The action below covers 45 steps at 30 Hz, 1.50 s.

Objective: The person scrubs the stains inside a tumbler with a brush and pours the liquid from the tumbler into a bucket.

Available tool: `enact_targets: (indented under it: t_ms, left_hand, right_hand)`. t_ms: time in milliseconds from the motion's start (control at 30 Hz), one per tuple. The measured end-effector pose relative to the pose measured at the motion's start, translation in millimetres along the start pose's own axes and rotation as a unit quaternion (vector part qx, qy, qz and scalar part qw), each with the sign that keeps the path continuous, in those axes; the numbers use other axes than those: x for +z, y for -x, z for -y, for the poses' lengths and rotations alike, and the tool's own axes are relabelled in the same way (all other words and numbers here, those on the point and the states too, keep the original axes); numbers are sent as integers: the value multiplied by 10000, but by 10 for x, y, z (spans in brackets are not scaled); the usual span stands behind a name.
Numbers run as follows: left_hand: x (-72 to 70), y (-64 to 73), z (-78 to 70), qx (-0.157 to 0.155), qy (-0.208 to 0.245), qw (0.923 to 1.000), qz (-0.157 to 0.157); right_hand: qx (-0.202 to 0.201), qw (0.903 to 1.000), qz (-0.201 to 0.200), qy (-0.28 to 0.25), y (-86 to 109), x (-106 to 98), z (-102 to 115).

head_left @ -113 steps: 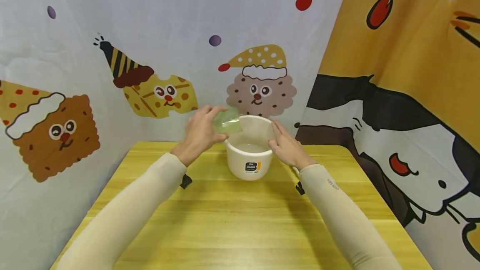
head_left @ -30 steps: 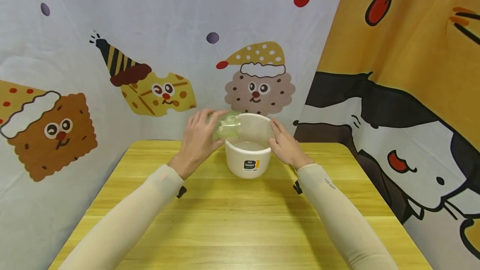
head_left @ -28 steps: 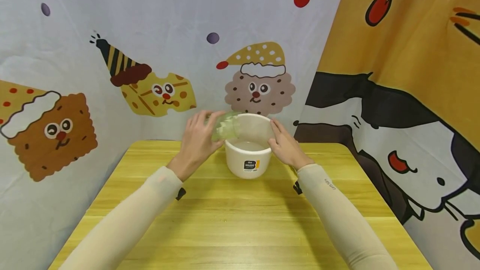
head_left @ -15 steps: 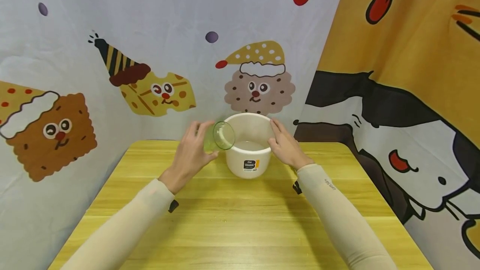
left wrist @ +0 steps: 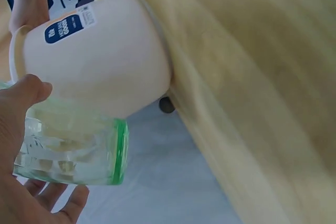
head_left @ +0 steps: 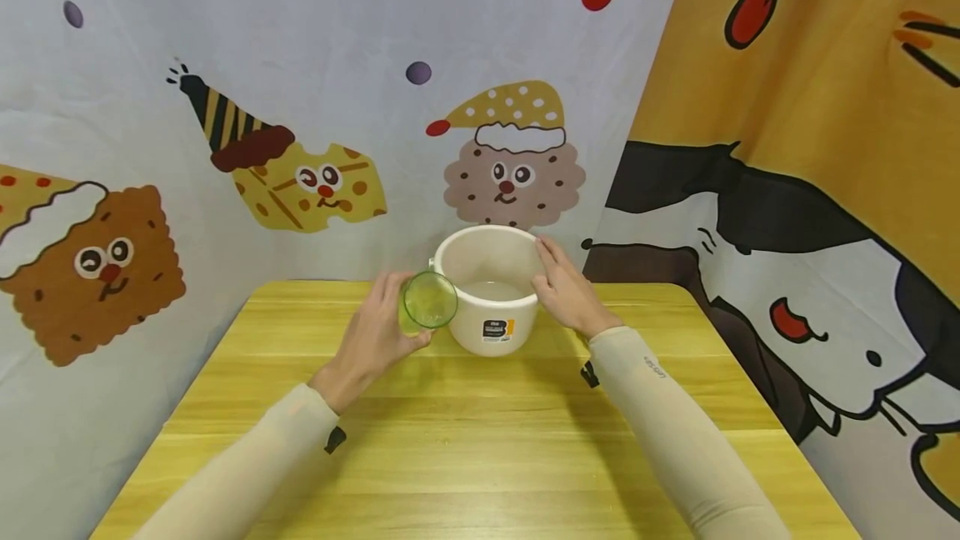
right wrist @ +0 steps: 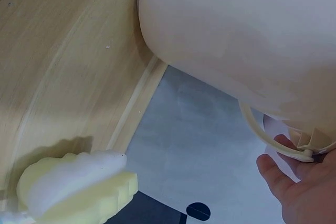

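My left hand (head_left: 372, 333) grips a clear green drinking glass (head_left: 429, 302), thumb on the near side and fingers round the far side. In the head view the glass is close to upright at the left of a white plastic bucket (head_left: 492, 326), its mouth facing up towards me. The left wrist view shows the glass's thick green base (left wrist: 120, 150). My right hand (head_left: 567, 292) holds the bucket's right rim, near where the bail handle (right wrist: 262, 135) joins it. Some cloudy liquid (head_left: 491, 290) shows at the bucket's bottom.
The bucket stands near the back edge of a wooden table (head_left: 457, 457). A yellow-and-white sponge with wavy edges (right wrist: 79, 184) lies on the table on the right hand's side. A cartoon-printed cloth (head_left: 337, 40) hangs behind and to the right.
Earlier the glass was tipped sideways over the bucket's left rim. My left hand has brought it left and down, turning it towards upright. The right hand keeps its hold on the rim.
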<state>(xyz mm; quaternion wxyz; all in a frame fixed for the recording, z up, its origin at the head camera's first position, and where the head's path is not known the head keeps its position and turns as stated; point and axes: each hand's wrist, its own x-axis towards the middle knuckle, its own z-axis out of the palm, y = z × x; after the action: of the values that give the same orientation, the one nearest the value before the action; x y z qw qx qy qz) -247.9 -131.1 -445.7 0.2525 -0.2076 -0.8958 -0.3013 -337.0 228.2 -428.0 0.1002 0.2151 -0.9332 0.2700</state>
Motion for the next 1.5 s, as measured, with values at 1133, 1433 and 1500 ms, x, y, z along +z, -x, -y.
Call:
enact_targets:
  t_ms: [1133,1433,1500]
  left_hand:
    - [162,297,270,-1661,1034,9739,1151]
    - [145,296,300,-1711,1381,9656,1385]
    - [141,299,309,-1670,1387,9657,1422]
  right_hand:
    - [-51,9997,-126,-204,-10,26,-15]
    - [-10,9997,-85,-224,-10,22,-9]
    - [27,9997,-74,-217,-5,23,-8]
